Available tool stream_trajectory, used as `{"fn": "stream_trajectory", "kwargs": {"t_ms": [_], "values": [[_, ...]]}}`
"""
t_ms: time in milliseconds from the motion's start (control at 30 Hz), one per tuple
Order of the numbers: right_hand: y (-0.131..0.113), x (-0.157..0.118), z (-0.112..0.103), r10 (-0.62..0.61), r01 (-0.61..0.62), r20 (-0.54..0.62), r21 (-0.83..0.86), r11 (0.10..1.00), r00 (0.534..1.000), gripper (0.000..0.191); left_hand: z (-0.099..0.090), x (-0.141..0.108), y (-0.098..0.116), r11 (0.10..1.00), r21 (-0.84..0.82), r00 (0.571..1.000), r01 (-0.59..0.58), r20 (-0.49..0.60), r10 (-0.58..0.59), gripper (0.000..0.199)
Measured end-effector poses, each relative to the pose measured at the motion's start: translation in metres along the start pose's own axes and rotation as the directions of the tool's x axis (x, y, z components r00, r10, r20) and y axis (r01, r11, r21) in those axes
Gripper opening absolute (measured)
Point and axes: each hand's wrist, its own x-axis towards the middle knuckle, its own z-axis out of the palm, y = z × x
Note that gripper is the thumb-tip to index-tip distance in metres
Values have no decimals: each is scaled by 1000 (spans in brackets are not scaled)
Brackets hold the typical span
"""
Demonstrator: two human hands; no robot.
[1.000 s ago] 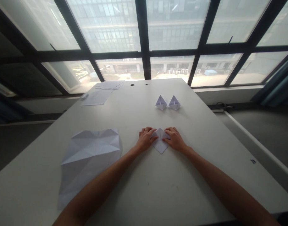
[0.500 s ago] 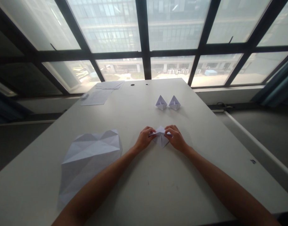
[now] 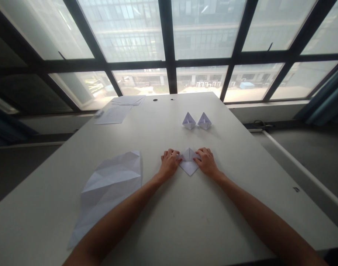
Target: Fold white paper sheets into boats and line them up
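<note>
1. A small white folded paper diamond (image 3: 188, 162) lies flat on the surface, directly in front of the person. One point faces the person and a raised triangular flap sits on its upper half.
2. The person's bare left hand (image 3: 170, 163) rests palm-down on the paper's left corner, and the bare right hand (image 3: 207, 162) rests palm-down on its right corner. The grip of each hand is a flat press with the fingers close together and slightly curved. Neither hand pinches the paper, and the two hands stay apart with the folded paper between them.
3. Both bare forearms (image 3: 119, 218) reach up from the bottom of the view.
4. Just left of the left forearm lies a large white paper sheet (image 3: 110, 186), creased into many triangular facets.
5. Farther ahead, two small white pointed paper folds (image 3: 189, 120) stand side by side, nearly touching, and each has a peak and a small inner pocket.
6. At the far left end, loose white paper sheets (image 3: 115, 111) lie on the pale grey rectangular surface (image 3: 182, 225). Two small dark round spots sit near the far edge, too small to identify.
7. Beyond the surface, a tall window with black metal frames (image 3: 169, 44) shows a large multi-storey building outside.
</note>
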Motion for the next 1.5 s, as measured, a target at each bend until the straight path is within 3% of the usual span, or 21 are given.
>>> {"fn": "stream_trajectory", "kwargs": {"t_ms": [200, 367, 467, 533, 600, 700, 800, 867, 967, 1100, 1233, 1367, 1500], "values": [[-1, -1, 0, 5, -6, 13, 35, 999, 1000, 25, 1, 0, -2, 998, -42, 999, -38, 18, 39, 26], [1, 0, -1, -29, 39, -36, 320, 947, 999, 20, 0, 1, -6, 949, -295, 993, -115, -47, 106, 21], [-4, -1, -8, -74, 158, -199, 448, 880, 977, 11, -7, -2, -1, 870, -428, 959, -246, -237, 155, 12], [-8, -3, -15, -138, 275, -329, 418, 866, 934, 4, -13, -4, 3, 850, -381, 894, -363, -401, 202, 5], [-11, -5, -21, -217, 351, -367, 353, 867, 905, 7, -18, -7, 7, 851, -310, 846, -423, -472, 249, 12], [-10, -6, -24, -267, 338, -264, 275, 900, 927, 13, -19, -7, 6, 883, -280, 883, -376, -398, 250, 17], [-4, -3, -18, -212, 243, -136, 288, 926, 968, 13, -12, -3, 2, 905, -332, 955, -265, -221, 198, 16], [0, 0, -11, -142, 158, -70, 347, 924, 987, 17, -7, -1, -1, 893, -404, 980, -196, -103, 169, 22], [5, 2, -4, -100, 99, -14, 337, 936, 995, 25, -3, 0, -2, 903, -383, 980, -197, -62, 187, 34], [5, 2, -4, -143, 142, -8, 143, 979, 990, 13, -7, -3, 2, 947, -100, 952, -304, -47, 301, 18], [2, 0, -8, -180, 173, 39, 127, 977, 983, 14, -12, -4, 5, 934, 17, 933, -357, 52, 356, 38], [1, 0, -9, -218, 210, 25, 188, 960, 976, 32, -12, -1, 2, 946, -1, 946, -324, 33, 324, 30], [3, 2, -3, -62, 88, -82, 373, 923, 995, 36, -8, -1, 3, 943, -149, 953, -298, 10, 303, 29]]}}
